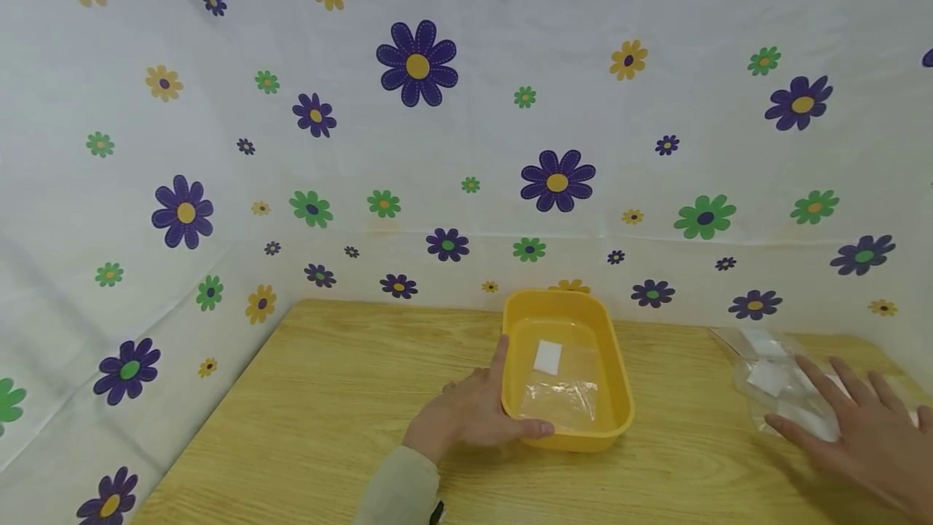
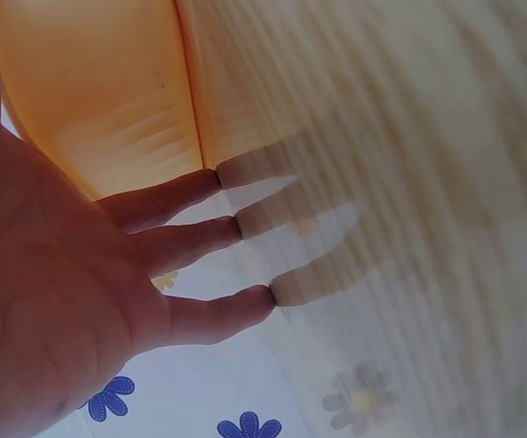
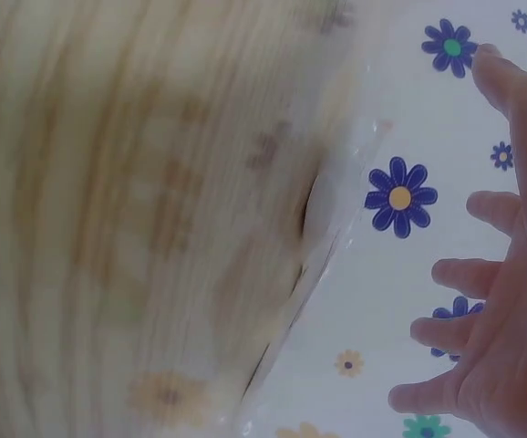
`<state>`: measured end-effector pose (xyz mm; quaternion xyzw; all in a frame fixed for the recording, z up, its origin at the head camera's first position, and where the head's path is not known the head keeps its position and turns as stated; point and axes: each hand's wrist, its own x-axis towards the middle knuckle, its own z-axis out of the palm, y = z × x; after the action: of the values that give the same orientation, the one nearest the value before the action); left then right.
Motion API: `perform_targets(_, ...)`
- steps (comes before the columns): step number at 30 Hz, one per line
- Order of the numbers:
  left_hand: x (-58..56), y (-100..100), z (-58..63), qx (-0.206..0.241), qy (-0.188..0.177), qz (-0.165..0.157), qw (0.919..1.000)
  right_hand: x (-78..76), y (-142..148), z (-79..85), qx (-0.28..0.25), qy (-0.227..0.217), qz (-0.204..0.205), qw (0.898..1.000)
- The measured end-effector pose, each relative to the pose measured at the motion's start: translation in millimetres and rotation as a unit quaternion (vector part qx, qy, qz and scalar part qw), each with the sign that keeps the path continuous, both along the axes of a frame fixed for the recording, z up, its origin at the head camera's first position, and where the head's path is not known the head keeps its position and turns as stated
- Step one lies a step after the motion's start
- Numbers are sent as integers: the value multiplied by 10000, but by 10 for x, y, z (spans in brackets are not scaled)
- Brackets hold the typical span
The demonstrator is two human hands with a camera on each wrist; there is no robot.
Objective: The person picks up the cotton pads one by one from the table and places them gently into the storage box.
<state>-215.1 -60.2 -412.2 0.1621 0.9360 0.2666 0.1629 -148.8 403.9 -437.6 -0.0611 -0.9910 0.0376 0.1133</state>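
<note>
A yellow plastic tray (image 1: 615, 367) rests on the table with a clear plastic bag (image 1: 561, 403) inside it, a white label (image 1: 548, 357) showing on the bag. My left hand (image 1: 474, 411) touches the tray's near left corner, thumb along the near rim and index finger up the left side. In the left wrist view its other fingers (image 2: 200, 319) extend down to the tabletop beside the tray wall (image 2: 90, 82). Over at the right, my right hand (image 1: 863, 432) is spread above several clear bags with white labels (image 1: 765, 379); the right wrist view shows its fingers (image 3: 464, 274) apart and holding nothing.
The wood-grain table (image 1: 350, 395) meets a white flowered sheet (image 1: 474, 128) that rises behind it and along the left side. Both the tray and the loose bags lie toward the table's back edge.
</note>
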Motion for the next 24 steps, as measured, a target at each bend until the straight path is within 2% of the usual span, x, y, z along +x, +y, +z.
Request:
perform_targets(3,-3,3,-2,24,21,17,10000,21,95,-28,-230,316,221,9990)
perform_targets(7,-9,3,-6,23,81,-32,10000,65,216,-71,-636,657,241,9955)
perform_targets(10,-12,-2,-5,14,98,-55,9999,102,274,-87,-1082,885,64,9902)
perform_targets(15,-17,-12,3,14,85,-33,10000,147,349,-115,-1652,948,-270,9813)
perform_targets(19,-22,-11,-4,13,137,-80,9999,123,500,-202,-1693,1141,-429,9780)
perform_targets(24,-26,-6,-11,-4,201,-146,9997,67,762,-361,-1560,1037,-802,9790)
